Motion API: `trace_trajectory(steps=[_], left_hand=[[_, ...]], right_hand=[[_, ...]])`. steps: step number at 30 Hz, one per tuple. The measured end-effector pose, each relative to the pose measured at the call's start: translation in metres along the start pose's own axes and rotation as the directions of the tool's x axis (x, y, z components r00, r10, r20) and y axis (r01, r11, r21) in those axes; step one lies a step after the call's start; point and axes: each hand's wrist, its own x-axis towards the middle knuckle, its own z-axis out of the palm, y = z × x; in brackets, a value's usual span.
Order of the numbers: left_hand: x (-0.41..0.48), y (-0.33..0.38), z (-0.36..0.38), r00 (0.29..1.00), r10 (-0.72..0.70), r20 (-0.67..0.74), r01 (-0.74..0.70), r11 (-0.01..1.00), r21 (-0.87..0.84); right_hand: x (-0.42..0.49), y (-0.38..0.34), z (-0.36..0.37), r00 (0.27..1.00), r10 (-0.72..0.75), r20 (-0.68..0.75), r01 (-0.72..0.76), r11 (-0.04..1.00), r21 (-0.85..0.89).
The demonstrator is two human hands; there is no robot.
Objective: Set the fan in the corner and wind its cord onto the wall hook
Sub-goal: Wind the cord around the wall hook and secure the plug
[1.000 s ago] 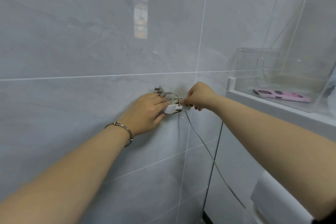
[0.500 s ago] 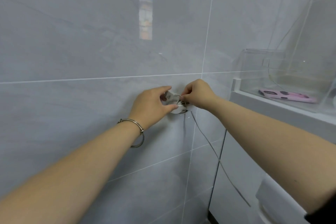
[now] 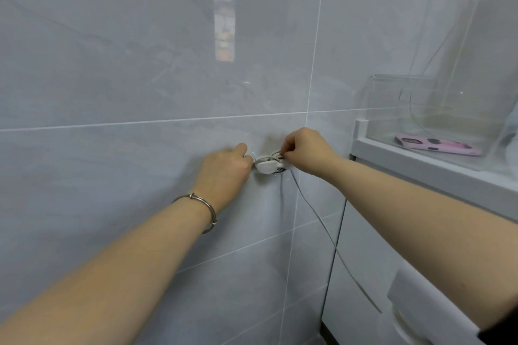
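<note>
A small white wall hook point(image 3: 268, 167) sticks to the grey tiled wall with loops of grey cord wound around it. My left hand point(image 3: 225, 172), with a metal bangle on the wrist, is closed at the hook's left side, and what it holds is hidden. My right hand point(image 3: 304, 152) pinches the wound cord at the hook's right side. The loose cord point(image 3: 330, 244) hangs from the hook down to the lower right. The white fan point(image 3: 409, 297) shows partly at the bottom right, behind my right forearm.
A white ledge point(image 3: 420, 165) juts out at the right with a clear plastic box point(image 3: 414, 109) on it. A pink phone point(image 3: 437, 144) lies in that box. White cabinet fronts point(image 3: 361, 255) stand below the ledge, meeting the tiled wall in a corner.
The plug that stuck out above my left hand is no longer visible. My left hand has closed in against the hook's left side and my right hand stays pinched on the cord.
</note>
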Motion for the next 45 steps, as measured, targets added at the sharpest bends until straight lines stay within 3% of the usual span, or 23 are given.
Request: trace_trajectory(steps=[9,12,14,18,23,26,28,31,33,39,45], left_hand=[[-0.006,0.012,0.017,0.992,-0.113,-0.064,0.108,0.992,-0.069],[-0.010,0.025,0.026,0.979,-0.203,0.026,0.204,0.959,-0.199],[-0.012,0.033,0.036,0.945,-0.306,0.117,0.327,0.889,-0.319],[-0.009,0.053,0.041,0.819,-0.525,0.232,0.542,0.576,-0.611],[-0.005,0.066,0.042,0.777,-0.550,0.307,0.595,0.483,-0.642],[-0.008,0.063,0.042,0.783,-0.543,0.305,0.601,0.531,-0.598],[-0.011,0.054,0.036,0.819,-0.521,0.240,0.561,0.642,-0.523],[-0.013,0.036,0.022,0.924,-0.364,0.116,0.381,0.857,-0.348],[-0.010,0.028,0.014,0.960,-0.272,0.069,0.280,0.916,-0.286],[0.012,0.015,-0.009,0.971,-0.228,-0.072,0.188,0.914,-0.360],[0.038,0.009,-0.022,0.928,-0.372,-0.007,0.294,0.745,-0.599]], right_hand=[[-0.010,0.003,-0.008,0.997,-0.052,0.051,0.056,0.995,-0.082],[-0.011,0.004,-0.010,0.996,-0.057,0.067,0.062,0.994,-0.085],[-0.012,0.004,-0.011,0.995,-0.061,0.075,0.068,0.994,-0.087],[-0.013,0.006,-0.013,0.991,-0.076,0.115,0.087,0.992,-0.095],[-0.013,0.012,-0.014,0.984,-0.098,0.148,0.111,0.990,-0.083],[-0.012,0.013,-0.014,0.983,-0.107,0.151,0.119,0.990,-0.075],[-0.011,0.012,-0.014,0.983,-0.107,0.148,0.118,0.991,-0.067],[-0.011,0.012,-0.014,0.985,-0.100,0.143,0.108,0.993,-0.052],[-0.013,0.011,-0.014,0.986,-0.090,0.140,0.096,0.995,-0.041],[-0.013,0.011,-0.012,0.988,-0.071,0.137,0.080,0.995,-0.061],[-0.002,0.002,-0.008,0.990,-0.059,0.126,0.039,0.987,0.155]])
